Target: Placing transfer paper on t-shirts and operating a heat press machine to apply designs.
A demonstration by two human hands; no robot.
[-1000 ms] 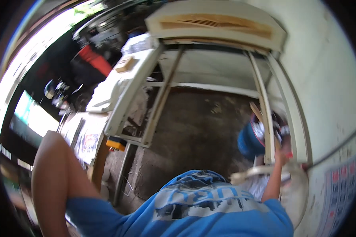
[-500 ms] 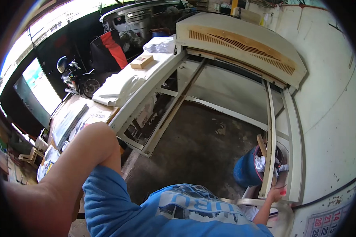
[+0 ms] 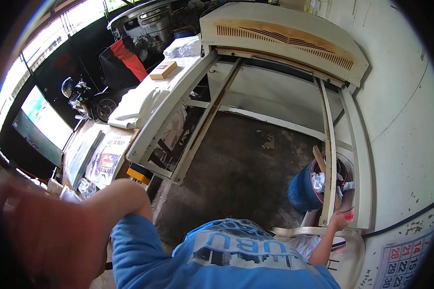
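"So, going left to right, where were the hands?"
"Well, the left forearm (image 3: 118,202) was bent back toward the camera and blurred; I couldn't tell what that hand was doing"
"And why did the sheets lie there?"
"White sheets (image 3: 140,103) and a printed sheet (image 3: 104,164) lay flat on the desk (image 3: 181,79), probably to avoid creasing"
"The right hand?"
"The right hand (image 3: 338,221) was at the near end of a pale rail (image 3: 332,164), perhaps for support; whether it gripped that or a red thing (image 3: 348,216) just beside it, I couldn't tell"
"What else was around?"
"From the left again, a motorbike (image 3: 91,102), a small tan box (image 3: 163,70) on the desk, then the machine's vented hood (image 3: 284,41); a blue bin (image 3: 301,190) crowded the rail, and the wall (image 3: 400,111) closed off the right side"
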